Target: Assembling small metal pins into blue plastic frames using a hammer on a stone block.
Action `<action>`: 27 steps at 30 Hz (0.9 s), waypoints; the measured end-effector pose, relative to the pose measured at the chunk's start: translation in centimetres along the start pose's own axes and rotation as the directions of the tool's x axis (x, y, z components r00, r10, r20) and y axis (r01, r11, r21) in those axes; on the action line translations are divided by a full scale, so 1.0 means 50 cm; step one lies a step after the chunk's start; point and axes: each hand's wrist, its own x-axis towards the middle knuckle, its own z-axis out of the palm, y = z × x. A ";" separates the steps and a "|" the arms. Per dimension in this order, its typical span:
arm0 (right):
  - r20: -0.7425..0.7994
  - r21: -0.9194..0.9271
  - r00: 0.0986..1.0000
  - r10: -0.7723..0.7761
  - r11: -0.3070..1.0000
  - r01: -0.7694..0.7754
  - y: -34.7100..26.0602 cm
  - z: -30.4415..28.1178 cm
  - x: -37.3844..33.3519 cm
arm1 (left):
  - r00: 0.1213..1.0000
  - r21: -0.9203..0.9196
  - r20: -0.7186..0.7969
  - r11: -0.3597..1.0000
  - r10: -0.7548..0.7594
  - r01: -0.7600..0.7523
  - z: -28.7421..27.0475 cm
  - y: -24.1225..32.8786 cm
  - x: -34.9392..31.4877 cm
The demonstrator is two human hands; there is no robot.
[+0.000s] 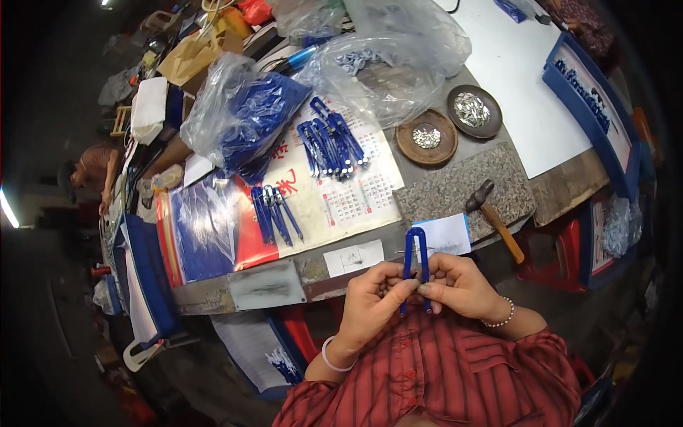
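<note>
A workshop for assembling small parts by hand is shown. Near the front edge of the worktable [467, 146], a hammer [509, 235] is rested on a speckled stone slab [437, 192]. Small metal parts are kept in a brown bowl [447, 146] and a dark bowl [494, 119] behind it. Like blue U-shaped pieces [331, 146] are laid out in batches, clear plastic bags [213, 107] are heaped toward the far edge, and blue parts are held in a blue tray [628, 178] at the right end.

Red stool [570, 245] at right, apparently a lit tube lamp [8, 208] far left.
</note>
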 end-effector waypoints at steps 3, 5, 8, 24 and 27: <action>0.005 0.032 1.000 0.018 0.999 -0.018 -0.001 -0.008 0.008 | 1.000 0.022 -0.023 1.000 0.006 -0.006 0.003 0.002 0.008; 0.009 0.038 1.000 -0.006 0.999 0.006 -0.002 -0.014 0.013 | 0.999 0.005 -0.035 1.000 0.007 -0.007 0.008 0.002 0.014; -0.005 0.041 1.000 -0.015 0.999 0.015 -0.003 -0.022 0.019 | 0.999 -0.025 -0.044 1.000 0.015 -0.017 0.012 0.003 0.028; -0.077 -0.066 0.995 -0.061 0.996 0.056 0.001 -0.032 0.053 | 0.973 0.326 -0.102 0.932 0.204 -0.161 0.004 -0.004 0.070; -0.081 -0.101 0.995 -0.060 0.993 0.052 0.001 -0.023 0.062 | 0.977 0.305 -0.128 0.944 0.170 -0.124 -0.007 -0.006 0.064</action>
